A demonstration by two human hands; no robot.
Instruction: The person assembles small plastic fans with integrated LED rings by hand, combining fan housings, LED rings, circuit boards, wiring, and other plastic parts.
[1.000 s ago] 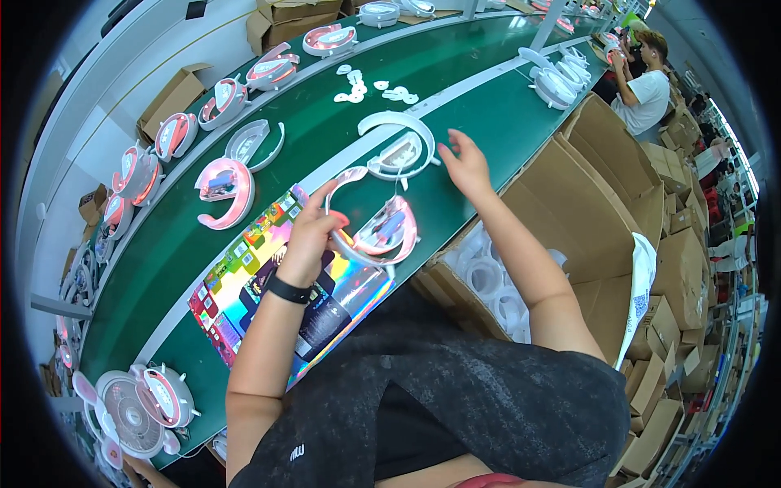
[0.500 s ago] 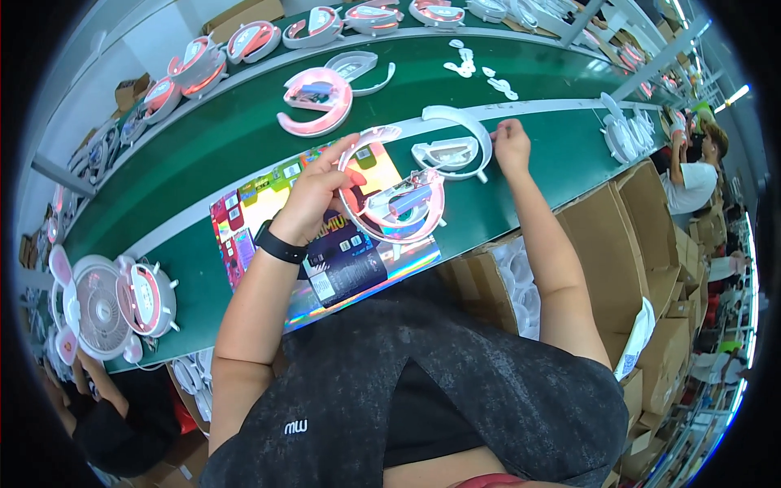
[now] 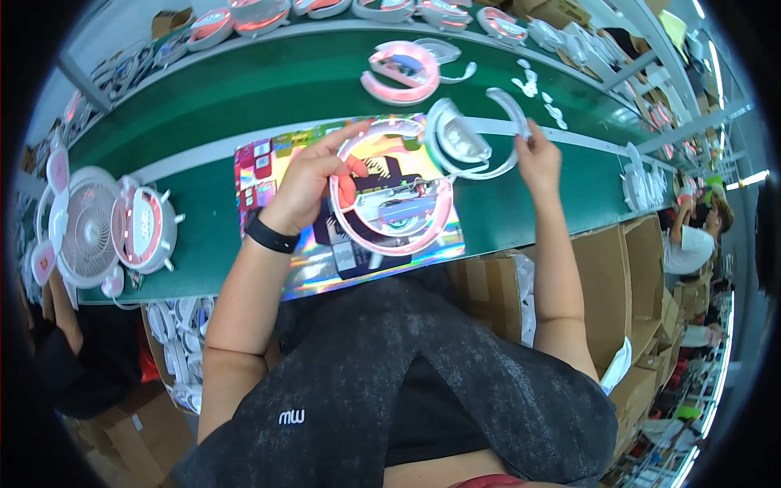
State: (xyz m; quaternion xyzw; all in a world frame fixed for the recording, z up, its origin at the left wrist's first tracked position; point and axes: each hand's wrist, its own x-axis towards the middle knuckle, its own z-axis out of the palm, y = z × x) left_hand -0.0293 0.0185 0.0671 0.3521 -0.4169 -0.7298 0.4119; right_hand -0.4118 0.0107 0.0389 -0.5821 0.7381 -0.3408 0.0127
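My left hand (image 3: 313, 183) grips the left rim of a pink-and-white round housing (image 3: 438, 230), open on top. Inside it lie a blue cylindrical battery (image 3: 409, 210), thin wires and a small circuit board. My right hand (image 3: 538, 161) pinches the right arm of a white C-shaped cover (image 3: 468, 148), which has a half-disc in its middle. The cover is tilted up, just beyond the housing's upper right edge. Beneath the housing a shiny printed sheet (image 3: 309, 281) covers part of the green bench.
Another pink housing (image 3: 400, 85) with a white cover lies farther back, near small white rabbit-shaped parts (image 3: 529, 81). A shelf (image 3: 325, 32) holds several housings. At the left stands a white fan (image 3: 91, 232) with pink ears. Cardboard boxes (image 3: 598, 268) stand right; co-workers appear at both sides.
My right hand has lifted the white cover off the bench and tilted it beside the housing. My left hand still holds the housing, now more level. The whole view has shifted.
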